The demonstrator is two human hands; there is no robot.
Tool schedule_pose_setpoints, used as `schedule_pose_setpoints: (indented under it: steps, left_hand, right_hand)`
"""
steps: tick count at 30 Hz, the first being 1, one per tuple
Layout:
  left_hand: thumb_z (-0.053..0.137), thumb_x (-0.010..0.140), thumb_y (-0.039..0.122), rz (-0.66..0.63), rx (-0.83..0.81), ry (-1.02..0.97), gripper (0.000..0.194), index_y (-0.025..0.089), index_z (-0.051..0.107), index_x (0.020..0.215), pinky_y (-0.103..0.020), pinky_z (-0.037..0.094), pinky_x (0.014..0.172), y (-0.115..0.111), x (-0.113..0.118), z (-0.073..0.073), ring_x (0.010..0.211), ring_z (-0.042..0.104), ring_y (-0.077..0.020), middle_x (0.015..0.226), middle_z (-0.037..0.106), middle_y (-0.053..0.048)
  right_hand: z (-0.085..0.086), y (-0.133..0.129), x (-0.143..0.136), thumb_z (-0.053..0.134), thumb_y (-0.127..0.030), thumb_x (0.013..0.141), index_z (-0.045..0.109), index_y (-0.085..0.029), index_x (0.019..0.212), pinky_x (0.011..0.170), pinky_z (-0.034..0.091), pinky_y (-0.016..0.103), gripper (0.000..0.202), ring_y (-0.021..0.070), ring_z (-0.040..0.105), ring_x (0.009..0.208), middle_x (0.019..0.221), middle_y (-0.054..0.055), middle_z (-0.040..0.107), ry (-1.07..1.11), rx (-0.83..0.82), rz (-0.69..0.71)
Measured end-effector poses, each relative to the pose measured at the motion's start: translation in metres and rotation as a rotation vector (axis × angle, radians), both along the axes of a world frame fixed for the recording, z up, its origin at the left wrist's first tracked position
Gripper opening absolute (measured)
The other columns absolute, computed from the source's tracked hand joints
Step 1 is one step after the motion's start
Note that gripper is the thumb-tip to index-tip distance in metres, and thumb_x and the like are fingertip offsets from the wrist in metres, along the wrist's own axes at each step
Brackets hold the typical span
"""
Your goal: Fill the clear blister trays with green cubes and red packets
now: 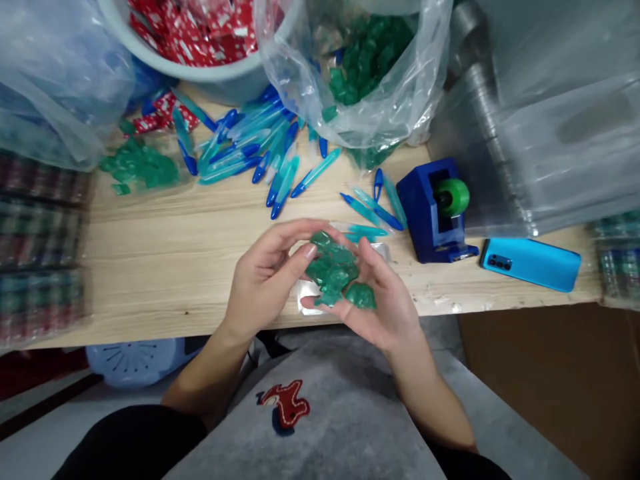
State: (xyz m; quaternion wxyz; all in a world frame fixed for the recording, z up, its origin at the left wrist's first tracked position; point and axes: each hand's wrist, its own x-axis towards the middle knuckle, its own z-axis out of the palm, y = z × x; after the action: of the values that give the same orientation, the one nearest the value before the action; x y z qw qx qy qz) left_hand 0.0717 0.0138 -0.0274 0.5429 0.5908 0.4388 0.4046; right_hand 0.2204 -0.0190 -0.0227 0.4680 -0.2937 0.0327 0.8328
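The left hand [257,283] curls round the upper-left side of a loose clump of green translucent pieces [331,270], its thumb tip against them. The right hand [387,297] is cupped round the lower-right side, fingers loosely bent beneath and thumb raised, holding the clump without a tight pinch. The pieces lie directly between the two hands, touching both, so neither is clearly nearer. The clump's long axis seems to slope from by the left thumb down toward the right palm, where a rounder green piece [361,295] sits. All this is held over the front edge of the wooden tabletop [150,260].

Just beyond the fingers are slim teal sticks with blue ends [363,231], more of them heaped farther back. To the right stand a blue tape dispenser [417,220] and, beside it, a blue phone [543,265]. Farther off, a clear plastic bag [400,117] holds more green pieces, next to a pale bucket [207,77] of red-and-white packets [200,33]
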Motion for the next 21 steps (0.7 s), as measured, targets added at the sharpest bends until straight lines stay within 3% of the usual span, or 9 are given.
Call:
schedule_pose_setpoints:
  steps: [5, 10, 15, 21]
  left_hand:
    - [0.066, 0.09, 0.028, 0.108, 0.056, -0.022, 0.026, 0.031, 0.069, 0.116, -0.029, 0.062, 0.074, -0.003, -0.003, 0.0, 0.093, 0.071, -0.0181, 0.103, 0.073, -0.001]
    - [0.065, 0.09, 0.017, -0.051, 0.133, 0.049, 0.037, 0.033, 0.066, 0.123, -0.026, 0.059, 0.085, -0.009, -0.008, 0.005, 0.097, 0.069, -0.0148, 0.111, 0.071, -0.001]
    - [0.068, 0.087, 0.016, -0.178, 0.326, 0.193, 0.05, 0.032, 0.057, 0.133, -0.029, 0.056, 0.093, -0.012, -0.007, 0.011, 0.108, 0.065, -0.0179, 0.117, 0.067, -0.003]
    - [0.069, 0.087, 0.02, -0.137, 0.626, 0.569, 0.032, 0.022, 0.063, 0.118, -0.03, 0.056, 0.081, -0.011, -0.007, 0.019, 0.093, 0.064, -0.0187, 0.1, 0.065, -0.006]
  right_hand:
    - [0.006, -0.01, 0.004, 0.066, -0.049, 0.083, 0.068, -0.03, 0.112, 0.057, 0.059, 0.028, 0.035, 0.0202, 0.071, 0.089, 0.102, 0.002, 0.07, -0.066, 0.113, 0.001]
    - [0.005, -0.017, 0.004, 0.075, -0.029, 0.079, 0.072, -0.028, 0.1, 0.04, 0.047, 0.014, 0.021, 0.0118, 0.067, 0.07, 0.087, 0.0, 0.066, -0.197, 0.145, -0.048]
    - [0.005, -0.018, 0.003, 0.076, -0.027, 0.077, 0.072, -0.025, 0.09, 0.037, 0.043, 0.014, 0.014, 0.0061, 0.051, 0.052, 0.072, -0.003, 0.06, -0.273, 0.153, -0.078]
    - [0.006, -0.024, 0.002, 0.075, -0.032, 0.079, 0.07, -0.027, 0.09, 0.039, 0.042, 0.016, 0.013, 0.005, 0.047, 0.049, 0.074, -0.004, 0.061, -0.453, 0.168, -0.082]
